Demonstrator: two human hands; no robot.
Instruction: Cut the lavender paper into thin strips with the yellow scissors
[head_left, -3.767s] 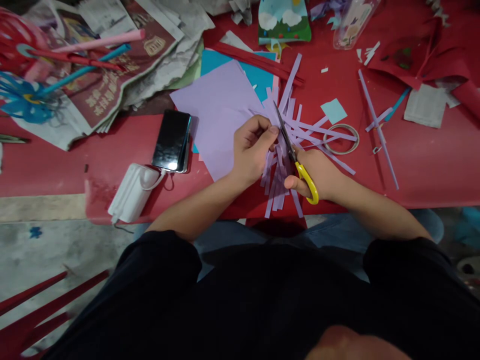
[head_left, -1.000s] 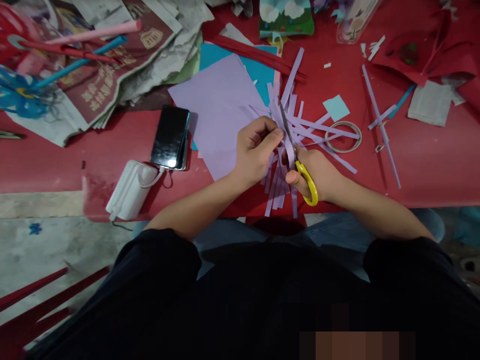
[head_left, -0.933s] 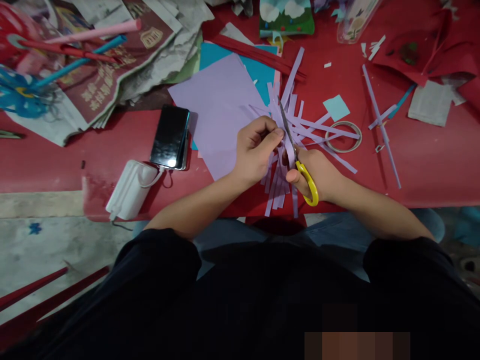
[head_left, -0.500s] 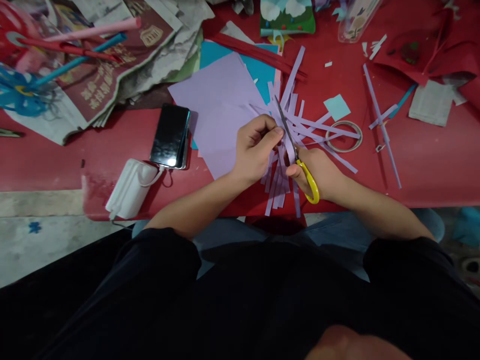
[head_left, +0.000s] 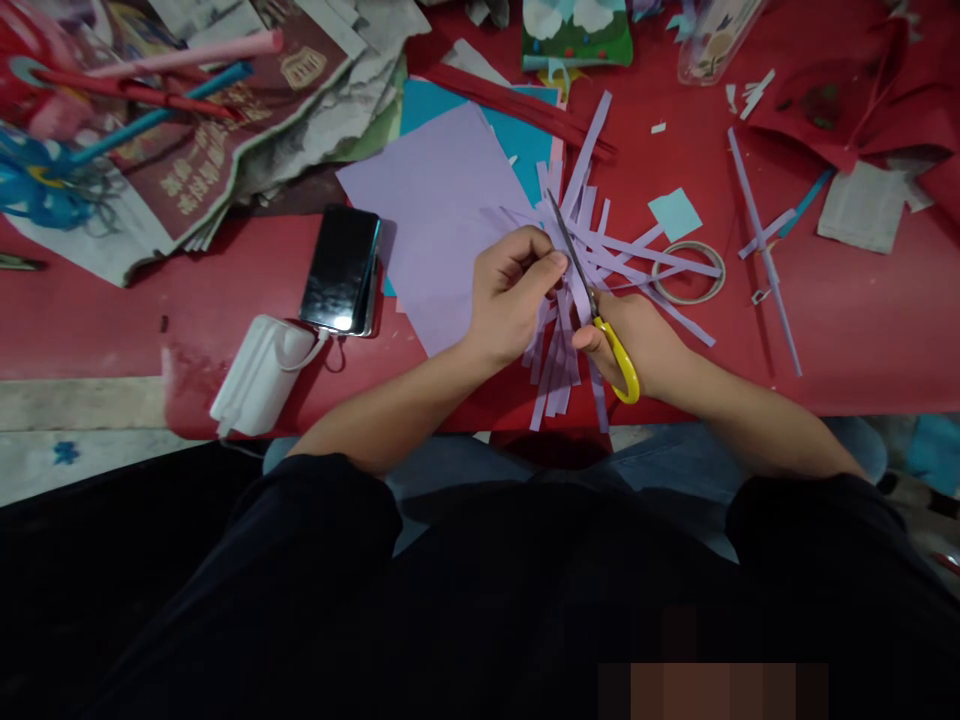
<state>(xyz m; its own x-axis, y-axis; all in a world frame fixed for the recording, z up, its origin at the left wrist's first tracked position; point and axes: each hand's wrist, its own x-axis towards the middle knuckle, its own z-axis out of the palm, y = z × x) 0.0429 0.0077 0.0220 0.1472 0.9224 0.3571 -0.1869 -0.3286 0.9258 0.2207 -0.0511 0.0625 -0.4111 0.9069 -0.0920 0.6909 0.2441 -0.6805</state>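
My right hand (head_left: 634, 340) is closed round the yellow handles of a pair of scissors (head_left: 620, 365), whose dark blades point up and to the left. Close by, my left hand (head_left: 514, 295) pinches a purple paper strip (head_left: 582, 300) between thumb and forefinger, right beside the blades. Whether the blades touch the strip I cannot tell. Several loose purple strips (head_left: 555, 375) lie spread under and around both hands. A large purple sheet (head_left: 442, 190) lies to the left, partly over a blue sheet (head_left: 427, 105).
Left of the sheets are a black phone (head_left: 341, 270) and a white power bank (head_left: 262, 375), joined by a cable. A tape roll (head_left: 721, 275) and a pale blue square (head_left: 675, 213) lie to the right. Newspapers (head_left: 300, 130) cover the back left of the red table (head_left: 862, 330).
Hardly anything differs. The lower end of one purple strip near the scissors has shifted slightly to the right; both hands stay almost in place.
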